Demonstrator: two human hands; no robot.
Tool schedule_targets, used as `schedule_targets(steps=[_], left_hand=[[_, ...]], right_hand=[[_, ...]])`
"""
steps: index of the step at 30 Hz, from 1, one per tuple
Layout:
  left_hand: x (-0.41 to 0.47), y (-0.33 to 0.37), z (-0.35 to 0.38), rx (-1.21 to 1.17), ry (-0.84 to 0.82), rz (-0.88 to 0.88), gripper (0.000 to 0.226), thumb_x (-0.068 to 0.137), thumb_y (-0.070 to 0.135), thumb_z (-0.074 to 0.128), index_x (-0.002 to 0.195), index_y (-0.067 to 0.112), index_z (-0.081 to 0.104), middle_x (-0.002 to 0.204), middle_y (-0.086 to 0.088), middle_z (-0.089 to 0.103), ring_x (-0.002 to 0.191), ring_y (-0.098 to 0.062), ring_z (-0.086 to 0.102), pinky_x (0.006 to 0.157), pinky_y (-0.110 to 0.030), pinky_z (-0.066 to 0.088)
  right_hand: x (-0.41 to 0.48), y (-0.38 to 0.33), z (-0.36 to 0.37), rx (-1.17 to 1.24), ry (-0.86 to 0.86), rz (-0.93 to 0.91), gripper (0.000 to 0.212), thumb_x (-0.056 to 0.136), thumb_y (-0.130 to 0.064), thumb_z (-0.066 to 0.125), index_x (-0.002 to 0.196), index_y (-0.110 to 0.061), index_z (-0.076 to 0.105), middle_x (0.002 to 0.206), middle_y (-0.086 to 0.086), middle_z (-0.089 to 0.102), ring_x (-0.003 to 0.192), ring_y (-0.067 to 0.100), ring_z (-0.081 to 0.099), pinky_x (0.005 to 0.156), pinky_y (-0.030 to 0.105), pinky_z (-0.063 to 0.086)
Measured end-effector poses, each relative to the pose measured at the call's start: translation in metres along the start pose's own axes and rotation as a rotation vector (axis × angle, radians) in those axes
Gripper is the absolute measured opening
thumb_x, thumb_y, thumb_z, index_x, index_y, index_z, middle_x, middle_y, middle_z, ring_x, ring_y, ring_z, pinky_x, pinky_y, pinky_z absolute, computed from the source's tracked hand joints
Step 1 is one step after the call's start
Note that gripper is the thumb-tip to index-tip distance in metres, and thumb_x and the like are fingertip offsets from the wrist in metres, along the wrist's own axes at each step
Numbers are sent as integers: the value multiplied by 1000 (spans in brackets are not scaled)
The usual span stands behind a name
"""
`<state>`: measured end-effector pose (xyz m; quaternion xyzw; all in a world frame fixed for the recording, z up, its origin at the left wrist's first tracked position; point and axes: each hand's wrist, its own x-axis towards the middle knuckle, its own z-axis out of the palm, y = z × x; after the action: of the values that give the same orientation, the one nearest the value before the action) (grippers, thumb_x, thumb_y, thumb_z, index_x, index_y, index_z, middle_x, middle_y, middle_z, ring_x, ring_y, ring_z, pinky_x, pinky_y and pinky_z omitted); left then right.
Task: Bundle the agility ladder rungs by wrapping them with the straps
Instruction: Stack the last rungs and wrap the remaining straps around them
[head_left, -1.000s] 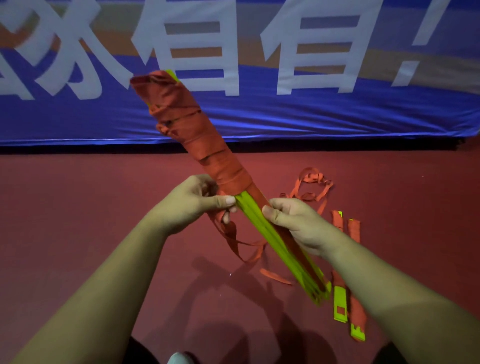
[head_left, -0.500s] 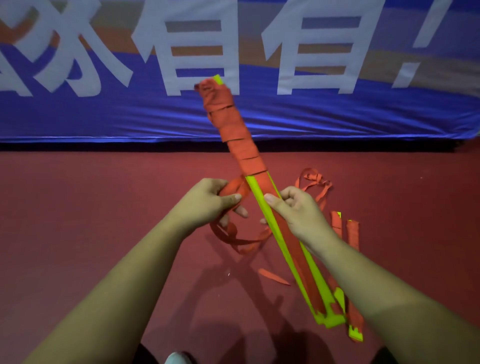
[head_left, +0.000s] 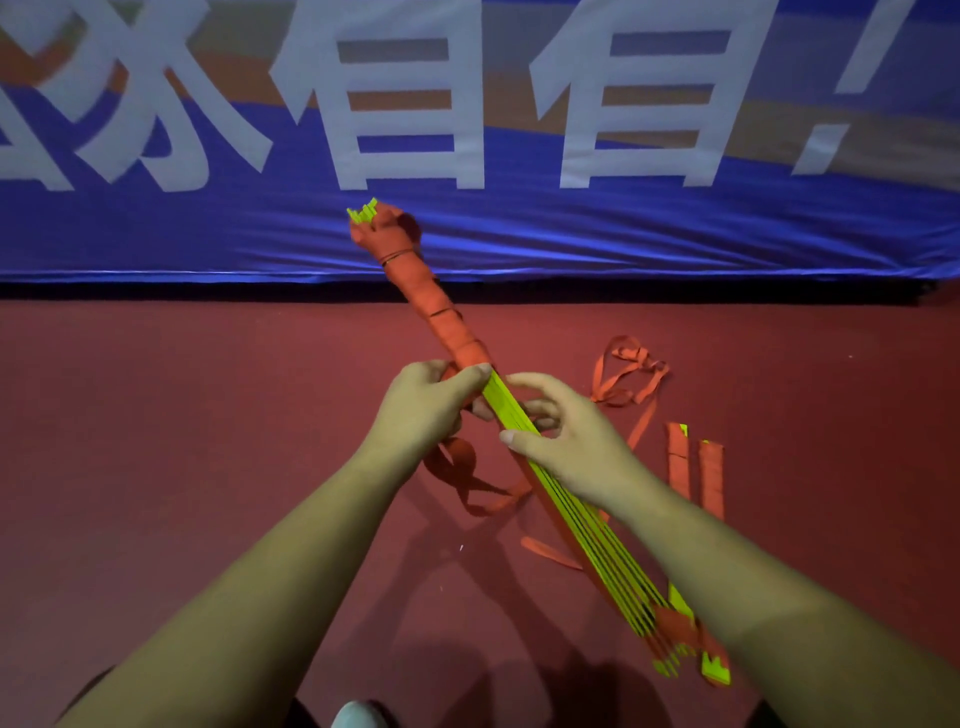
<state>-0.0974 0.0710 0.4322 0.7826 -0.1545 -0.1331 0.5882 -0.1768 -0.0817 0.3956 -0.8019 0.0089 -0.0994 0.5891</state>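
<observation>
Holding a stack of yellow-green ladder rungs (head_left: 587, 525) aslant across the middle of the frame, the person keeps both hands on it near its midpoint. The stack runs from upper centre, where its far end shows against the blue banner (head_left: 675, 234), down to the lower right. Its upper half is already bound in coils of red strap (head_left: 431, 301); the lower half is bare, the rungs fanning apart slightly toward the near end. The left hand (head_left: 421, 410) has its grip closed around the bundle just where the wrapping ends, thumb laid along the top. The right hand (head_left: 561, 436) is closed on the bare rungs just below it, fingers curled around them. A loose length of strap hangs beneath the left hand and trails on the red floor (head_left: 156, 415). More tangled strap (head_left: 631, 379) and two separate rungs (head_left: 693, 473) lie on the floor, right of centre.
</observation>
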Motion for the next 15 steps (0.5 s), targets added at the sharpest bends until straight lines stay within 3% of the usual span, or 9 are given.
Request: schedule_targets(steps=[3, 7, 9, 11, 15], left_hand=[[-1, 5, -1, -93, -70, 92, 24, 96, 20, 59, 77, 5, 61, 59, -4, 66, 39, -8, 34, 39, -18, 27], [-5, 9, -9, -159, -214, 162, 15, 99, 5, 48, 85, 0, 47, 44, 7, 49, 39, -5, 31, 40, -17, 25], [-6, 8, -15, -153, -289, 196, 14, 99, 4, 47, 86, 2, 46, 44, 6, 51, 38, -5, 32, 41, -20, 25], [-7, 7, -21, -122, -350, 224, 13, 96, 11, 52, 88, 1, 49, 45, 3, 52, 37, -8, 37, 42, -23, 26], [-7, 8, -30, -210, -476, 189, 20, 89, 13, 53, 98, -5, 55, 70, -9, 69, 45, -19, 60, 45, -25, 49]], right_hand=[[0, -4, -5, 156, -2, 123, 54, 79, -7, 77, 126, -11, 53, 89, 6, 71, 69, 9, 61, 63, 23, 47], [-1, -5, -21, 474, -122, 209, 56, 75, -31, 73, 114, 7, 62, 103, 21, 67, 89, 29, 58, 76, 37, 45], [-3, -5, -27, 516, -206, 259, 64, 74, -36, 70, 114, 13, 59, 102, 25, 60, 88, 30, 53, 74, 37, 44], [-5, -6, -27, 503, -273, 281, 58, 77, -29, 70, 118, 11, 58, 105, 25, 59, 87, 27, 55, 71, 33, 47], [-8, -11, -25, 537, -285, 281, 61, 74, -24, 76, 120, 8, 54, 113, 29, 62, 80, 25, 59, 63, 29, 50]])
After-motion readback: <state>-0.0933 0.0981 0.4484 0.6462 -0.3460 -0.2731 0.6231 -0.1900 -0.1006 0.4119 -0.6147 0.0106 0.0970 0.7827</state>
